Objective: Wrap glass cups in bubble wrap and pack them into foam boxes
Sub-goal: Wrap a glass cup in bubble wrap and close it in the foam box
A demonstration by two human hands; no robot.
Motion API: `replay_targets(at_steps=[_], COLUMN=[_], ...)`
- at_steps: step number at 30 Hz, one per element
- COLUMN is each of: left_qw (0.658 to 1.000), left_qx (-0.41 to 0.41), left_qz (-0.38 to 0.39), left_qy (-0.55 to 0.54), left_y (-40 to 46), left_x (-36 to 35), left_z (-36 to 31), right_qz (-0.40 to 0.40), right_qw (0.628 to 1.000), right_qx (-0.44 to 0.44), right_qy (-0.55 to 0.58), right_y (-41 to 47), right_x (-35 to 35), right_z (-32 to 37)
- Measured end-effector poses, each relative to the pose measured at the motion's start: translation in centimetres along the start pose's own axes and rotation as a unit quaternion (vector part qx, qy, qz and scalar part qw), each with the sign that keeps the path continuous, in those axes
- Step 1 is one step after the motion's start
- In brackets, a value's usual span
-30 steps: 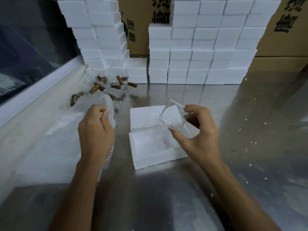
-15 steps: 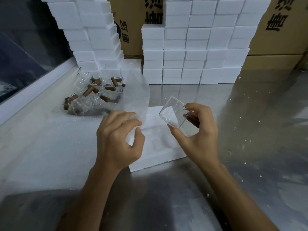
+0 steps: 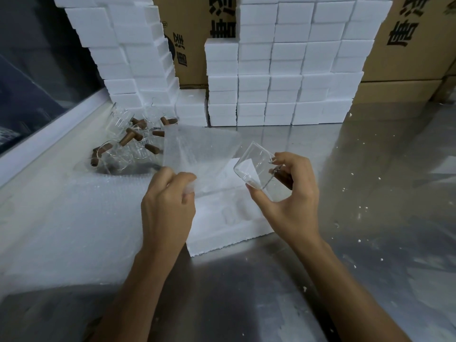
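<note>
My right hand (image 3: 288, 201) holds a clear glass cup (image 3: 254, 166) tilted in the air, fingers round its brown wooden handle and thumb under its base. My left hand (image 3: 167, 206) pinches the lower corner of a bubble wrap sheet (image 3: 199, 154), lifted up just left of the cup. Under both lies an open white foam box (image 3: 229, 223) with moulded hollows, partly hidden by the sheet. More bubble wrap (image 3: 64, 218) is spread flat on the steel table at the left.
Several glass cups with wooden handles (image 3: 128, 144) lie in a pile at the back left. Stacks of white foam boxes (image 3: 278, 70) and cardboard cartons (image 3: 414, 33) line the back. Foam crumbs dot the steel table (image 3: 370, 193) on the right.
My left hand has lifted a bubble wrap sheet off the pile and brought it right, up beside the cup. My right hand has kept the cup nearly still.
</note>
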State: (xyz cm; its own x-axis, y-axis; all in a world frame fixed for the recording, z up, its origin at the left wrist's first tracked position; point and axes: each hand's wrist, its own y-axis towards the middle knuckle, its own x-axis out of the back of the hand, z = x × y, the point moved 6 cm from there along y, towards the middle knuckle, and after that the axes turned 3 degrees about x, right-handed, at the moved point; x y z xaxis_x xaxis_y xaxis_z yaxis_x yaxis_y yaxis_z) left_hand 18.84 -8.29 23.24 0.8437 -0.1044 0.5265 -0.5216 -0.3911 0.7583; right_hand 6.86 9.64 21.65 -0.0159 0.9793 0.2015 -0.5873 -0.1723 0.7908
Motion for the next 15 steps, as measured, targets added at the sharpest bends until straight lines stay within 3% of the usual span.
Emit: replay_targets(at_steps=[6,10,15], left_qw=[0.996,0.985,0.98], left_qx=[-0.014,0.053,0.122], left_qz=[0.046,0.083,0.026], left_qy=[-0.078,-0.145,-0.158], left_y=[-0.1,-0.3,-0.1], left_x=[-1.1,-1.9,-0.8], left_z=[-0.3,0.5,1.1], right_qz=[0.005,0.002,0.012], right_qw=[1.0,1.0,1.0], right_qx=[-0.004,-0.009,-0.012], right_qy=[-0.001,0.01,0.013], right_y=[0.0,0.0,-0.1], right_x=[-0.1,-0.1,-0.3], right_z=[-0.1,-0.2,-0.1])
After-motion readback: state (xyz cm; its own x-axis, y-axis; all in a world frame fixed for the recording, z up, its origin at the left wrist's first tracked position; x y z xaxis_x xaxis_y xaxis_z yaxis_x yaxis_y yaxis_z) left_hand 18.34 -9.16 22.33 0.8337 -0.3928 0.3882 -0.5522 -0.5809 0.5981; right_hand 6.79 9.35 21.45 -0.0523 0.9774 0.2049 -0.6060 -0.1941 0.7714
